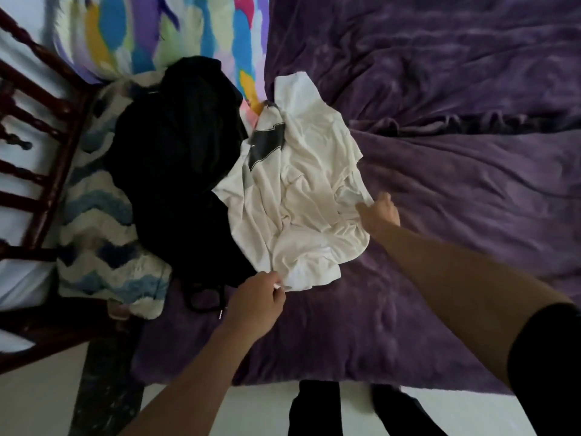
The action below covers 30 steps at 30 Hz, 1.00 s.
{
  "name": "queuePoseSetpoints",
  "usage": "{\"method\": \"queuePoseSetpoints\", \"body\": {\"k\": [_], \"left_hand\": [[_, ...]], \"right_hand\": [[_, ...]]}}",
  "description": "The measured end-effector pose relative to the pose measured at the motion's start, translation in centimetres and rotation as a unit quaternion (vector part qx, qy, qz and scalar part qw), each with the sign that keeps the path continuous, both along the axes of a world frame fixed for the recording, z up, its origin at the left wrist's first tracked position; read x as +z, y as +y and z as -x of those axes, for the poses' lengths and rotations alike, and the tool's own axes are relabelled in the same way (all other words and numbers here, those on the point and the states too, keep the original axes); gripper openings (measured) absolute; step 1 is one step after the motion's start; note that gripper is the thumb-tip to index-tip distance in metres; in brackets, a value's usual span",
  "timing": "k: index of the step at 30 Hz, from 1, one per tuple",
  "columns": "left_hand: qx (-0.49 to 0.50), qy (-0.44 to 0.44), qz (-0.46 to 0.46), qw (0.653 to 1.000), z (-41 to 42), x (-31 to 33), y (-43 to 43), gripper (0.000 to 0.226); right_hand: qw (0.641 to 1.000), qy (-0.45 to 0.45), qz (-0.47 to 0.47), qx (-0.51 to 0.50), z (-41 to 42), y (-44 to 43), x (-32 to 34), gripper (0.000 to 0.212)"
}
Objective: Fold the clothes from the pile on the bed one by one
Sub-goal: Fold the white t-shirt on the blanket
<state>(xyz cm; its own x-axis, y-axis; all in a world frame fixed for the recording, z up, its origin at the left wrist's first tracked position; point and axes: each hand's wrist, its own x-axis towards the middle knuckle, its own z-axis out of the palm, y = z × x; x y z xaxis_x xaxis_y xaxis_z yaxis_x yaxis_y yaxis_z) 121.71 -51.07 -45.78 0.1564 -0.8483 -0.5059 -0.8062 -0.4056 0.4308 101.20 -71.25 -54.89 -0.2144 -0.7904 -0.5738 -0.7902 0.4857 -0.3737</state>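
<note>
White garment lying crumpled on purple blanket, beside black clothes. Left hand pinching near hem; right hand gripping far edge. Fabric looking light, limp, wrinkling easily; likely best gripping at corners or hem.

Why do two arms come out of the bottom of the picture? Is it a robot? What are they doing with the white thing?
No robot: those are a person's own arms. The camera sits on the person's head and looks down, so you see what they see. In front lies a purple blanket. On it lies a crumpled white shirt, with a heap of black clothes to its left. The left hand pinches the shirt's near edge; the right hand grips its right edge. It is not folded yet.
</note>
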Motion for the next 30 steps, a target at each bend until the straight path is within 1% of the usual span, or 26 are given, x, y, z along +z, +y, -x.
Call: {"method": "queuePoseSetpoints", "body": {"k": [1,2,3,5,6,7,9,11,12,13,14,16,17,18,19,20,21,22,23,24,25,26,27,28,30], "left_hand": [[-0.008,-0.003,0.002,1.0,-0.7,-0.2,-0.5,0.017],[-0.017,-0.005,0.003,1.0,-1.2,-0.3,-1.1,0.017],[-0.027,-0.009,0.003,1.0,-1.6,-0.2,-1.8,0.018],[-0.034,-0.01,0.007,0.999,-2.1,0.2,-3.9,0.024],[-0.038,-0.011,0.016,0.999,-1.9,0.5,-5.2,0.027],[-0.052,-0.02,0.034,0.998,-1.5,0.9,-6.7,0.031],[-0.098,-0.051,0.093,0.99,-0.2,1.9,-10.1,0.041],[-0.16,-0.087,0.164,0.969,1.9,2.7,-13.6,0.057],[-0.202,-0.106,0.184,0.956,3.2,3.0,-15.1,0.065],[-0.255,-0.125,0.185,0.941,4.5,3.3,-16.5,0.069],[-0.321,-0.145,0.171,0.92,5.9,3.5,-17.4,0.065],[-0.456,-0.179,0.113,0.864,8.7,3.3,-17.7,0.038],[-0.502,-0.194,0.067,0.84,10.1,3.1,-17.1,0.024],[-0.527,-0.202,0.022,0.825,11.2,3.1,-16.3,0.014],[-0.535,-0.2,-0.013,0.821,12.1,3.2,-15.2,0.009],[-0.532,-0.187,-0.033,0.825,12.7,3.3,-14.2,0.008],[-0.526,-0.172,-0.027,0.832,13.1,3.6,-13.3,0.005],[-0.52,-0.155,-0.002,0.84,13.3,4.1,-12.5,0.004],[-0.511,-0.138,0.038,0.848,13.4,4.9,-11.8,0.01],[-0.496,-0.109,0.096,0.856,13.6,5.8,-11.3,0.012],[-0.467,-0.069,0.151,0.868,13.8,7.1,-10.8,0.009],[-0.435,-0.021,0.21,0.875,14.1,8.4,-10.4,0.004],[-0.391,0.014,0.248,0.886,14.5,10.2,-10.1,0.009],[-0.35,0.049,0.274,0.895,14.9,11.8,-9.9,0.014],[-0.26,0.09,0.303,0.912,15.9,15.6,-9.2,0.014]], "right_hand": [[0.999,-0.015,-0.008,-0.05,-0.4,-0.2,-0.9,0.058],[0.995,-0.025,-0.019,-0.096,-0.6,-0.3,-1.3,0.056],[0.989,-0.043,-0.025,-0.137,-0.8,-0.2,-1.5,0.046],[0.977,-0.1,-0.008,-0.186,-1.0,0.7,-0.5,0.01],[0.976,-0.132,0.015,-0.175,-1.1,1.6,0.5,0.011],[0.975,-0.163,0.039,-0.149,-1.1,2.6,1.7,0.018],[0.969,-0.218,0.073,-0.091,-0.7,5.3,5.1,0.02],[0.967,-0.239,0.091,-0.009,0.8,8.3,8.4,0.011],[0.965,-0.242,0.094,0.026,1.8,9.9,9.8,0.008],[0.963,-0.247,0.094,0.051,2.9,11.3,11.2,0.009],[0.96,-0.253,0.097,0.07,4.0,12.7,12.5,0.01],[0.958,-0.248,0.107,0.092,6.4,15.0,14.5,0.006],[0.96,-0.238,0.112,0.097,7.7,15.9,15.3,0.006],[0.962,-0.229,0.114,0.097,9.1,16.7,15.9,0.006],[0.964,-0.223,0.116,0.092,10.6,17.4,16.4,0.007],[0.966,-0.216,0.118,0.083,12.0,17.9,16.8,0.009],[0.969,-0.208,0.119,0.067,13.4,18.4,17.2,0.012],[0.972,-0.197,0.121,0.046,14.8,18.8,17.6,0.016],[0.974,-0.186,0.127,0.027,16.0,19.1,18.0,0.019],[0.975,-0.174,0.138,0.018,17.2,19.2,18.4,0.023],[0.975,-0.162,0.153,0.017,18.1,19.2,18.9,0.025],[0.973,-0.152,0.172,0.017,19.0,18.9,19.5,0.023],[0.97,-0.145,0.194,0.016,19.8,18.3,20.2,0.017],[0.966,-0.142,0.216,0.014,20.5,17.6,21.2,0.011],[0.956,-0.13,0.263,0.017,21.8,15.7,23.5,0.005]]}}
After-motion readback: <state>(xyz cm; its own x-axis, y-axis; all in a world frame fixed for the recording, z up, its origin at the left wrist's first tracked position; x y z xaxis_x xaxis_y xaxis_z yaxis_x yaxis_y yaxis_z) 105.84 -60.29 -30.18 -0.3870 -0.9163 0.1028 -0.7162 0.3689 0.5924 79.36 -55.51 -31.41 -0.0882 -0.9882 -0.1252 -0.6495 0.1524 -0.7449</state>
